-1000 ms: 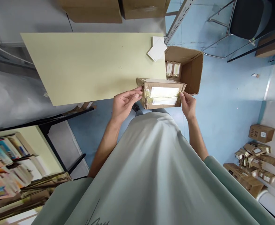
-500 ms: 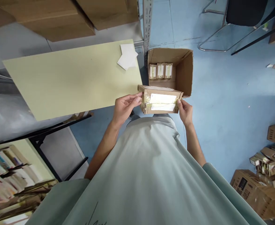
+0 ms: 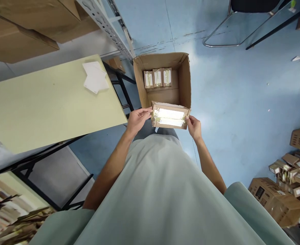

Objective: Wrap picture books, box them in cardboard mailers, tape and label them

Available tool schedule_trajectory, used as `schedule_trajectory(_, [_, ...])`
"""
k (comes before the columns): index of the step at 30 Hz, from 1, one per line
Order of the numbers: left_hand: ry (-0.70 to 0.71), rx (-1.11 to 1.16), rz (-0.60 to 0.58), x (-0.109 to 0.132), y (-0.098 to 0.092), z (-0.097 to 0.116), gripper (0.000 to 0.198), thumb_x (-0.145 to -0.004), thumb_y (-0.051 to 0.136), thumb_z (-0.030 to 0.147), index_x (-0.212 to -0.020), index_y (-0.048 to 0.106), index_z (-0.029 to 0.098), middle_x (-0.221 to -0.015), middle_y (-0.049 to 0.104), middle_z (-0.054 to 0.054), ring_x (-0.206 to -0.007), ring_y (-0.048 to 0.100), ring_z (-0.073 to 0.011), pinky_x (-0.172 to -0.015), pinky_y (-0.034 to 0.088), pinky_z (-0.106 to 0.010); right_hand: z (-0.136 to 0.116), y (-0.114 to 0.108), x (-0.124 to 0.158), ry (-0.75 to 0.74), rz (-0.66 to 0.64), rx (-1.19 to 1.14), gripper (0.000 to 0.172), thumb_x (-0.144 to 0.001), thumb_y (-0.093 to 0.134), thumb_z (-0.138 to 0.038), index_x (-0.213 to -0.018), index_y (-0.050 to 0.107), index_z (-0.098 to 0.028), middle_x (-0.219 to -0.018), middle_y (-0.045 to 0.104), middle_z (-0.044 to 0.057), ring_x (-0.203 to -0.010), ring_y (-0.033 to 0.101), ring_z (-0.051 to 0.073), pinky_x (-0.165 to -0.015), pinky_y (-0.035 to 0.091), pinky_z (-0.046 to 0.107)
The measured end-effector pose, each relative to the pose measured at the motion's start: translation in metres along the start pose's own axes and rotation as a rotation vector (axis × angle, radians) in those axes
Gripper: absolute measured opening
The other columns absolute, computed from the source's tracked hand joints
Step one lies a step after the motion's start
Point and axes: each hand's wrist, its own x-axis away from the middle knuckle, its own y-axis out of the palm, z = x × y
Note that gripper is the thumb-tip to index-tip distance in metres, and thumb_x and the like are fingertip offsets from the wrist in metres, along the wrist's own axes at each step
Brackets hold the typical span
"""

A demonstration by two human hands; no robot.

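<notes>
Hands grip one taped cardboard parcel [image 3: 170, 118] by its short ends: the left hand [image 3: 137, 119] pinches the left end with its fingertips, the right hand [image 3: 194, 126] closes on the right end. It is held level in the air, its white label glaring, right at the near rim of an open carton [image 3: 185, 80] standing on the blue floor [image 3: 229, 95]. Three small taped packs [image 3: 157, 78] stand side by side against the carton's far wall, with bare bottom between them and the parcel. Left of the carton, just beside it, runs the edge of a pale green tabletop [image 3: 50, 105] carrying white paper [image 3: 95, 77]. Floor to the right lies open; loose boxes [image 3: 290, 170] sit well apart
</notes>
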Motion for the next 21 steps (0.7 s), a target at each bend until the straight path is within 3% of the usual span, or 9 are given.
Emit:
schedule_trajectory(4, [-0.018, -0.014, 0.002, -0.014, 0.002, 0.007, 0.06, -0.072, 0.099, 0.074, -0.097, 0.09, 0.021, -0.131, 0.087, -0.016, -0.132, 0.08, -0.0396, -0.121, 0.062, -0.067, 0.0, 0.003, -0.002, 0.041, 0.007, -0.01, 0.076, -0.095, 0.057, -0.094, -0.105, 0.077, -0.021, -0.099, 0.082, 0.01, -0.09, 0.072, 0.025, -0.082, 0.056, 0.036])
schedule_trajectory(10, [-0.015, 0.006, -0.008, -0.022, -0.014, 0.017, 0.063, -0.069, 0.103, 0.073, -0.098, 0.089, 0.019, -0.124, 0.088, -0.017, -0.128, 0.082, -0.0406, -0.115, 0.067, -0.065, -0.017, 0.016, 0.002, 0.029, 0.025, 0.044, 0.077, -0.094, 0.052, -0.099, -0.092, 0.068, -0.024, -0.079, 0.066, 0.001, -0.075, 0.055, 0.019, -0.07, 0.045, 0.032])
schedule_trajectory(16, [-0.005, 0.062, -0.054, -0.027, -0.036, 0.022, 0.051, -0.078, 0.098, 0.066, -0.101, 0.088, 0.022, -0.13, 0.087, -0.016, -0.134, 0.079, -0.0396, -0.118, 0.064, -0.065, -0.029, 0.029, 0.007, 0.004, 0.044, 0.105, 0.075, -0.095, 0.052, -0.1, -0.079, 0.056, -0.027, -0.071, 0.05, -0.003, -0.069, 0.042, 0.017, -0.064, 0.038, 0.031])
schedule_trajectory(21, [0.015, 0.084, -0.064, -0.032, -0.043, 0.024, 0.046, -0.08, 0.097, 0.061, -0.102, 0.088, 0.021, -0.128, 0.087, -0.016, -0.136, 0.079, -0.04, -0.12, 0.063, -0.065, -0.03, 0.033, 0.001, -0.007, 0.024, 0.126, 0.075, -0.095, 0.054, -0.1, -0.078, 0.054, -0.027, -0.07, 0.046, -0.004, -0.068, 0.039, 0.016, -0.064, 0.039, 0.031])
